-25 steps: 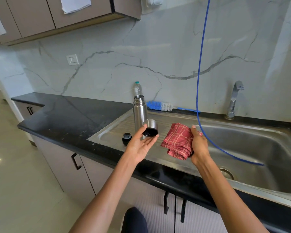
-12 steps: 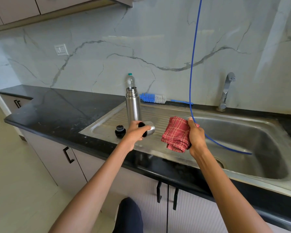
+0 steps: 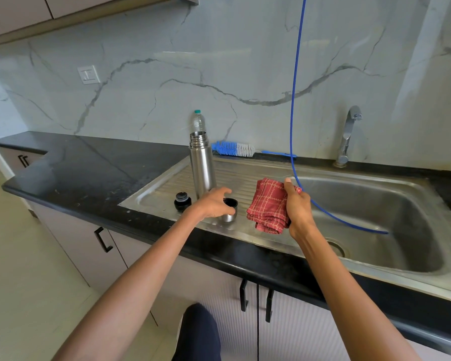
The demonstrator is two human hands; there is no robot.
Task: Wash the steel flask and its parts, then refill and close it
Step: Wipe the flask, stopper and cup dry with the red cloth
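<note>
**Cup on the drainboard, cloth in hand**

The left hand (image 3: 214, 203) curls its fingers round the small steel flask cup (image 3: 229, 209), which stands mouth-up on the ribbed steel drainboard (image 3: 235, 175). The right hand (image 3: 298, 207) grips a folded red checked cloth (image 3: 267, 207) just beside the cup, above the drainboard's edge. Behind the left hand the tall steel flask body (image 3: 202, 165) stands upright and uncapped; its black stopper (image 3: 182, 201) sits near its base, to the left. A blue-and-white bottle brush (image 3: 232, 149) lies at the back of the black worktop (image 3: 89, 168), and a thin blue hose (image 3: 294, 74) hangs into the steel sink basin (image 3: 375, 204).
</note>
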